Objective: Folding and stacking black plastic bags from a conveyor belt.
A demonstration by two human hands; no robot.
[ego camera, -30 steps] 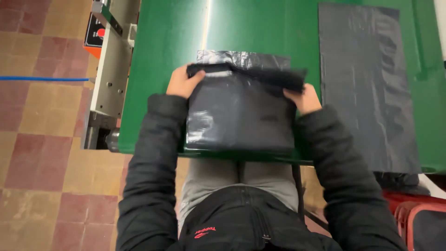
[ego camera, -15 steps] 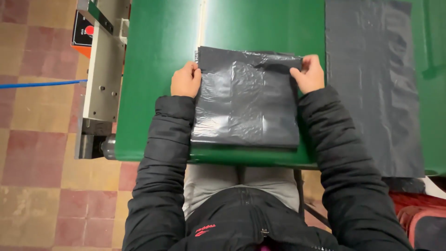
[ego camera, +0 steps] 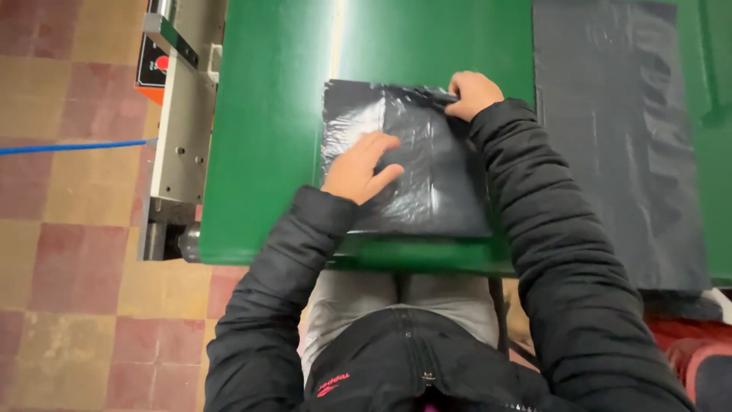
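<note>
A folded black plastic bag (ego camera: 427, 175) lies flat on the green table (ego camera: 267, 152), close to its near edge. My left hand (ego camera: 358, 168) rests palm down on the bag's left half, fingers spread and pressing on it. My right hand (ego camera: 473, 93) is at the bag's far right corner, fingers closed on the crumpled top edge. Both arms wear black puffy jacket sleeves.
A stack of flat black plastic bags (ego camera: 618, 137) covers the table's right side. A grey metal machine part with an orange and black panel (ego camera: 171, 114) is fixed along the table's left edge. A blue cord (ego camera: 69, 146) crosses the checkered tile floor at left.
The bag's top flap has been folded down and flattened. My left hand moved from the bag's left edge onto its surface. My right hand stays at the top right corner.
</note>
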